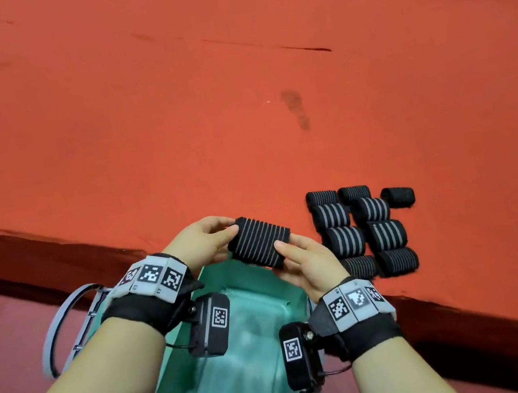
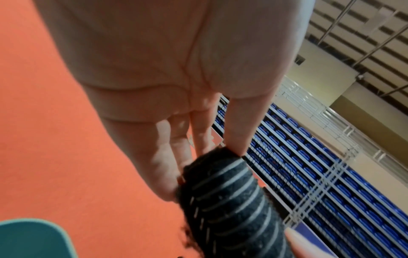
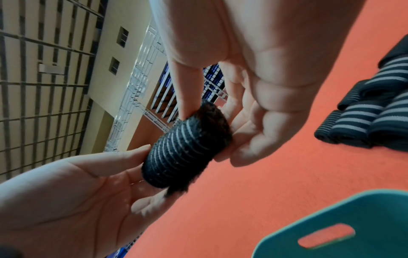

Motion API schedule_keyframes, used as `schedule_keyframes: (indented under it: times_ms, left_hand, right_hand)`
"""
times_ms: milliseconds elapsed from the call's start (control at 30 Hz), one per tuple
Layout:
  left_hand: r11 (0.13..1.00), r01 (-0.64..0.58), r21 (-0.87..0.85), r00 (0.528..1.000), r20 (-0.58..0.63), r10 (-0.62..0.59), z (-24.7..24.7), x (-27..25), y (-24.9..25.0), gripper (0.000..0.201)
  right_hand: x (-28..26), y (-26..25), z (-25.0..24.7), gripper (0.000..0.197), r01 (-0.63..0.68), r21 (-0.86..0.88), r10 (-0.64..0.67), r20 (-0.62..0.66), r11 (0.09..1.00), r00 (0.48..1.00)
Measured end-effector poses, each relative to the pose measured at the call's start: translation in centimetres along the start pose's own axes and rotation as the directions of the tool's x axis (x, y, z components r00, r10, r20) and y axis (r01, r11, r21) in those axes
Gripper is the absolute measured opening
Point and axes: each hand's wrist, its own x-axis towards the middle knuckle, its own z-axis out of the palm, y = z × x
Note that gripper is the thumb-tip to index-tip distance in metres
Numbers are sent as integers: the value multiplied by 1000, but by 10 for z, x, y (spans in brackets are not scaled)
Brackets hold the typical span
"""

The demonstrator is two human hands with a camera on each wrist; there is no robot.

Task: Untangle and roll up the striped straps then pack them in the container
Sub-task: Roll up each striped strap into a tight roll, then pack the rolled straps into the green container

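I hold one rolled black strap with thin grey stripes (image 1: pixel 259 243) between both hands, just above the far end of the green container (image 1: pixel 249 301). My left hand (image 1: pixel 230 228) pinches its left end with thumb and fingers. At its right end my right hand (image 1: pixel 281 256) grips with the thumb on top and fingers underneath. The right wrist view shows the rolled strap (image 3: pixel 187 148) with my right hand (image 3: pixel 212 136) above it and my left hand (image 3: pixel 150 174) below. In the left wrist view my left hand (image 2: pixel 205 174) touches the end of the roll (image 2: pixel 227 206). Inside, the container looks blurred.
Several more rolled striped straps (image 1: pixel 362 231) lie in rows on the orange surface (image 1: pixel 174 125) to the right of my hands. A grey wire ring frame (image 1: pixel 66 326) stands left of the container. A dark red step edge (image 1: pixel 42 253) runs below the orange surface.
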Motion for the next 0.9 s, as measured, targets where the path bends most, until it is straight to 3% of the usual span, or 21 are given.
schedule_keyframes:
  times_ms: [67, 133, 200, 267, 300, 367, 500, 700, 900]
  left_hand:
    - [980, -57, 191, 997, 53, 47, -20, 10, -14, 36]
    - [892, -116, 437, 991, 105, 78, -37, 18, -31, 54]
    - [712, -189, 676, 979, 184, 85, -48, 26, -48, 71]
    - [478, -244, 844, 965, 260, 35, -57, 35, -66, 80]
    - [373, -259, 891, 960, 280, -3, -60, 39, -75, 82]
    - [246, -277, 929, 949, 304, -79, -65, 47, -92, 83]
    - [147, -322, 935, 926, 343, -159, -65, 62, -114, 82]
    - [105, -381, 918, 887, 396, -237, -58, 81, -128, 80]
    - [87, -446, 891, 877, 454, -156, -58, 93, -143, 86]
  right_hand:
    - [8, 15, 12, 17, -17, 44, 19, -51, 999, 999]
    - [19, 32, 22, 19, -39, 76, 47, -110, 996, 993]
    - [31, 50, 28, 20, -56, 96, 72, -173, 994, 982]
    - [45, 68, 33, 20, -88, 90, 107, -232, 992, 967]
    - [50, 77, 35, 23, -108, 88, 127, -254, 990, 959]
    - [63, 93, 38, 25, -161, 108, 186, -294, 981, 938]
    - [93, 121, 40, 26, -274, 116, 297, -390, 955, 872]
    - [140, 163, 28, 42, -414, 100, 401, -523, 905, 752]
    - [164, 203, 20, 43, -468, 123, 463, -498, 875, 733]
